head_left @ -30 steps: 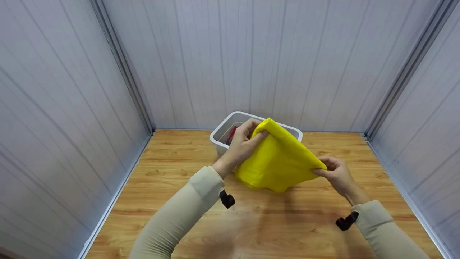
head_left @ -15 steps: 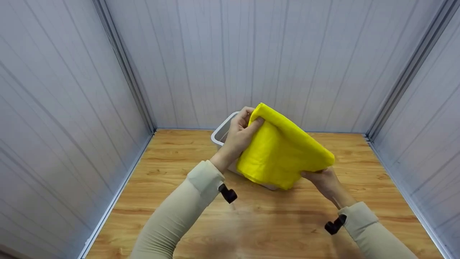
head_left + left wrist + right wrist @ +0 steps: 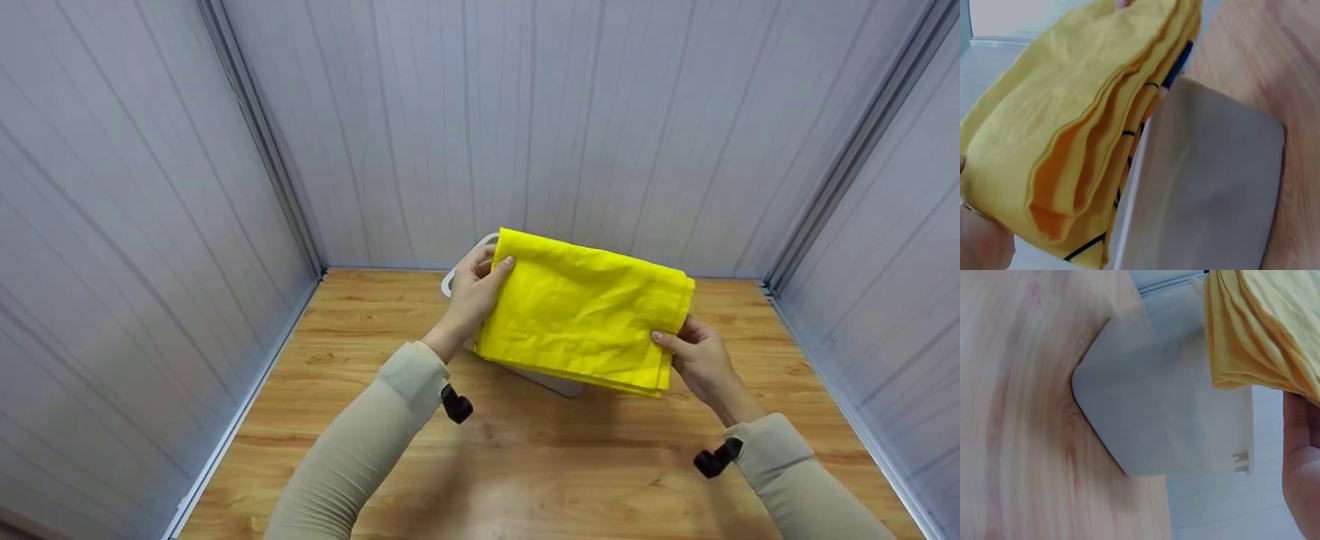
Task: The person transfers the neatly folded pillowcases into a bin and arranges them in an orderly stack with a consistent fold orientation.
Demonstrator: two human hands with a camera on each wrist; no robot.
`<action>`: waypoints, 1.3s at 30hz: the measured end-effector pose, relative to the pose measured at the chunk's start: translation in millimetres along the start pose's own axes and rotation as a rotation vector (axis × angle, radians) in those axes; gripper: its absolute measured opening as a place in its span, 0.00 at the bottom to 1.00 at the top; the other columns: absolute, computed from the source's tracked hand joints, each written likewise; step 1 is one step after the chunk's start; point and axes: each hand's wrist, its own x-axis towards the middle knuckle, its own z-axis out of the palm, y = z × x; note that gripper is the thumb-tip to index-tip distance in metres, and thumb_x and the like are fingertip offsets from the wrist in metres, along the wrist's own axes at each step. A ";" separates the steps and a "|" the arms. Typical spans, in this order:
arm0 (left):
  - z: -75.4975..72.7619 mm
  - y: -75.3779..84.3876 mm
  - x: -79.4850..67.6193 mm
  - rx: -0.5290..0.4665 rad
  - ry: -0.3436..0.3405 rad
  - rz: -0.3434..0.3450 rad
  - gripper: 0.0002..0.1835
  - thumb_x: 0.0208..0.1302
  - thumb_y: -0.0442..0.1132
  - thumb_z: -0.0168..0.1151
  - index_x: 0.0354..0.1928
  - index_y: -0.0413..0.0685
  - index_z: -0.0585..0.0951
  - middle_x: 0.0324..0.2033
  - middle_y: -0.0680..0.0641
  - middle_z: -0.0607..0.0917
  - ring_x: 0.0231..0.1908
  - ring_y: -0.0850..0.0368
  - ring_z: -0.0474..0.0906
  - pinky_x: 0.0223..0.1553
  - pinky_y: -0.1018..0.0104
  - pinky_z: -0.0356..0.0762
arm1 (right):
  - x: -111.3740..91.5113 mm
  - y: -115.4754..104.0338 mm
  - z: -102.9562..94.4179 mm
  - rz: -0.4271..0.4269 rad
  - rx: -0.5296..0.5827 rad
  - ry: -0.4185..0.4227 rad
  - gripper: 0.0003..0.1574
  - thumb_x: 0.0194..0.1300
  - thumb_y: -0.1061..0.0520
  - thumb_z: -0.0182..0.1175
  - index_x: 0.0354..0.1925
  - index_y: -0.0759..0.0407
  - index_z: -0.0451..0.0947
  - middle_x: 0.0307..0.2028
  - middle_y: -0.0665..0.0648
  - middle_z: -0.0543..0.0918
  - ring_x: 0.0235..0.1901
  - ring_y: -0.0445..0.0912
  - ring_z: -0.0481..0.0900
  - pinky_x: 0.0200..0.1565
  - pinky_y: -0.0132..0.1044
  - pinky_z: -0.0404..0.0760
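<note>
A bright yellow cloth (image 3: 585,311), folded into several layers, is held up between both hands in the head view. My left hand (image 3: 471,292) grips its left edge, thumb on the front face. On the right edge, my right hand (image 3: 705,360) pinches the layers between thumb and fingers. Dark printed lines and a dark blue patch show on the under layers in the left wrist view, where the folded cloth (image 3: 1067,112) fans open along one side. Behind and below the cloth stands a white plastic bin (image 3: 1151,394), its opening mostly hidden in the head view.
The bin stands on a wood-grain surface (image 3: 360,465), near the pale panelled back wall (image 3: 420,135). Similar walls rise at left (image 3: 120,247) and right (image 3: 885,300). A small black camera sits on each wrist.
The cloth has swung from a slant to nearly level, its broad face turned to the head camera. My left hand shifted left, and my right hand moved its grip along the right edge.
</note>
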 end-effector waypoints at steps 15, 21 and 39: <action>-5.5 -38.6 -7.5 0.351 0.065 -0.076 0.15 0.86 0.37 0.48 0.57 0.35 0.81 0.38 0.48 0.79 0.38 0.57 0.74 0.42 0.68 0.73 | 9.4 -8.3 16.1 0.086 -0.158 -0.026 0.38 0.84 0.59 0.57 0.80 0.74 0.56 0.48 0.48 0.90 0.45 0.44 0.93 0.46 0.40 0.92; -5.7 -37.5 -11.1 0.338 0.038 -0.193 0.16 0.86 0.41 0.47 0.57 0.34 0.77 0.40 0.47 0.77 0.39 0.56 0.74 0.42 0.68 0.74 | 10.3 -11.6 23.4 0.119 -0.170 -0.030 0.38 0.85 0.59 0.55 0.81 0.72 0.55 0.45 0.48 0.91 0.42 0.44 0.93 0.44 0.40 0.92; -21.4 -2.7 -10.1 0.329 -0.328 -0.363 0.58 0.52 0.20 0.75 0.83 0.44 0.56 0.71 0.42 0.73 0.67 0.46 0.73 0.76 0.50 0.72 | 24.2 -32.0 41.2 0.187 -0.161 0.009 0.37 0.84 0.58 0.57 0.80 0.69 0.57 0.43 0.49 0.89 0.39 0.43 0.92 0.42 0.38 0.92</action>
